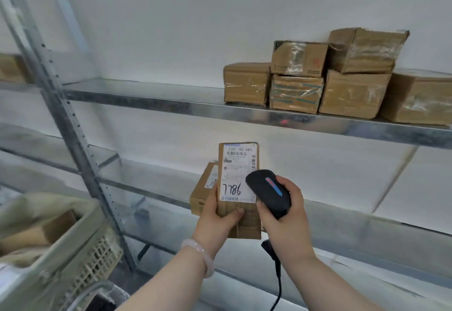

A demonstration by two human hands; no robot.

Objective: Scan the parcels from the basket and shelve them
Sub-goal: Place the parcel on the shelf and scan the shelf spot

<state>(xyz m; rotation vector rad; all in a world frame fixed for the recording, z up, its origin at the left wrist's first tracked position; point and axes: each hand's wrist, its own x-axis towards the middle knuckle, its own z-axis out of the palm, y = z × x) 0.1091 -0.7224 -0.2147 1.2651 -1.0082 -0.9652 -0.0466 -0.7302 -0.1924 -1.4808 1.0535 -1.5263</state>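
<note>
The left hand (216, 222) grips an upright labelled parcel (239, 188) while the right hand (283, 222) holds a black scanner (269, 192) just beside its label.

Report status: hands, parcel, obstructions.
Left hand grips parcel marked 7786, label up. Right hand holds barcode scanner at its label. Path clear; red spot on upper shelf edge.

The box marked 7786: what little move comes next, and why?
Probably tip the scanner in the right hand down: its red dot seems to sit on the shelf edge, not the barcode of the box the left hand holds.
</note>
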